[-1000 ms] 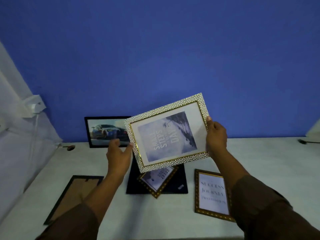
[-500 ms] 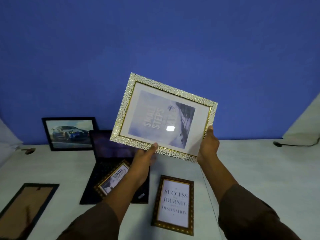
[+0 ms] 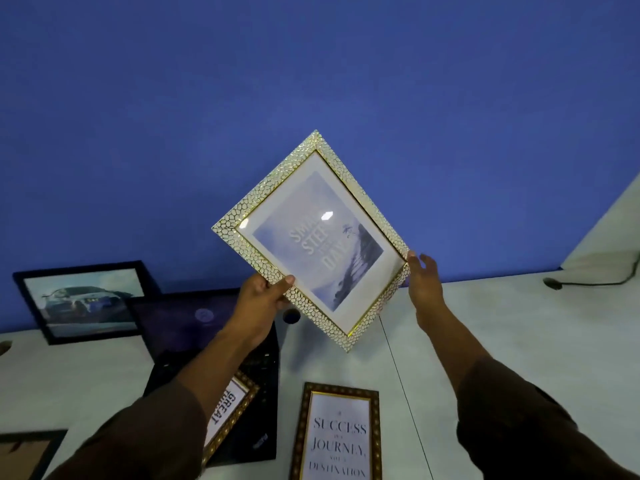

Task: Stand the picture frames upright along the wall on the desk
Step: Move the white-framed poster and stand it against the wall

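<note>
I hold a white-and-gold pebbled picture frame (image 3: 311,237) in the air in front of the blue wall (image 3: 311,81), tilted onto one corner like a diamond. My left hand (image 3: 263,299) grips its lower left edge. My right hand (image 3: 422,285) has its fingers spread, and only the thumb touches the frame's right corner. A black frame with a car picture (image 3: 83,299) leans upright against the wall at the left. A gold-edged "Success Journey" frame (image 3: 337,434) lies flat on the desk (image 3: 519,341).
An open black laptop (image 3: 194,317) stands by the wall, with a small gold "Great" frame (image 3: 228,410) lying on its keyboard. A dark frame (image 3: 27,452) lies flat at the bottom left. A black cable (image 3: 588,282) runs along the far right.
The white-and-gold frame has turned clockwise onto a corner. My left hand moved to its lower left edge, and my right hand loosened from a grip to a thumb touch.
</note>
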Motion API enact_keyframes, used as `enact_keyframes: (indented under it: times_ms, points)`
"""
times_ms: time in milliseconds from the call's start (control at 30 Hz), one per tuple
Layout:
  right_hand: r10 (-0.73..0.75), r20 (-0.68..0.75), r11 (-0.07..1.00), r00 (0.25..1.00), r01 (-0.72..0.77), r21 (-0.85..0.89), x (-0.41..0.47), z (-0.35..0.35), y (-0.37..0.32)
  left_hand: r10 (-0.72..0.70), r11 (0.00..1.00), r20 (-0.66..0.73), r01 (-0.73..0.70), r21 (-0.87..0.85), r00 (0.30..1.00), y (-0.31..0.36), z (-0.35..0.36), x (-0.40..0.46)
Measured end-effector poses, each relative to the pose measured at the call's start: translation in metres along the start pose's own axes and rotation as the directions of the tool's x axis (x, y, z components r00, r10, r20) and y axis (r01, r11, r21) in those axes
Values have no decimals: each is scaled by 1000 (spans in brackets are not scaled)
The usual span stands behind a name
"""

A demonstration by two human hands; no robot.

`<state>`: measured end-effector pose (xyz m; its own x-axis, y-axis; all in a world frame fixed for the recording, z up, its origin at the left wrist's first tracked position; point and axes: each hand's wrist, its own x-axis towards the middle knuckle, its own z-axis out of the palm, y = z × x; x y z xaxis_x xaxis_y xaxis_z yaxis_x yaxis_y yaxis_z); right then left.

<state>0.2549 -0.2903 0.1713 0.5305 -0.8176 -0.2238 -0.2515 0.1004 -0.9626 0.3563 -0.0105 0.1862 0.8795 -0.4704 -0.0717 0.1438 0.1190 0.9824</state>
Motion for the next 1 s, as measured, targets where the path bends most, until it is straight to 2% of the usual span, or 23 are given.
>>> enact_keyframes:
  times_ms: [67, 133, 233, 333, 533, 633, 767, 900, 1000]
  points:
    - [-119, -9, 987, 993, 117, -111, 11, 1, -3, -29, 999, 17, 28, 36, 999, -3, -8, 20]
    - [-229, 58, 956, 972, 236, -173, 19, 2, -7, -56, 996, 34, 54, 67, 998, -4, -14, 38]
    - [-297, 221, 906, 929, 348, -243, 34, 9, -14, -92, 981, 69, 79, 175, 993, -13, -13, 58]
    - [-345, 307, 820, 887, 444, -361, 55, 18, -11, -117, 966, 112, 87, 245, 987, -20, -7, 75]
    - [-288, 437, 756, 852, 482, -442, 122, 25, 3, -175, 939, 84, 141, 314, 981, -34, 7, 113]
    - [-257, 474, 775, 842, 473, -420, 147, 30, 18, -179, 912, 25, 157, 379, 983, -44, 10, 134]
    - [-171, 556, 809, 813, 438, -392, 170, 40, 48, -174, 817, -77, 187, 545, 982, -60, 12, 164]
    - [-148, 584, 800, 798, 444, -404, 179, 43, 72, -163, 712, -45, 149, 687, 986, -76, 8, 185]
    - [-127, 586, 799, 801, 433, -418, 185, 46, 80, -179, 698, -71, 177, 694, 981, -88, 9, 196]
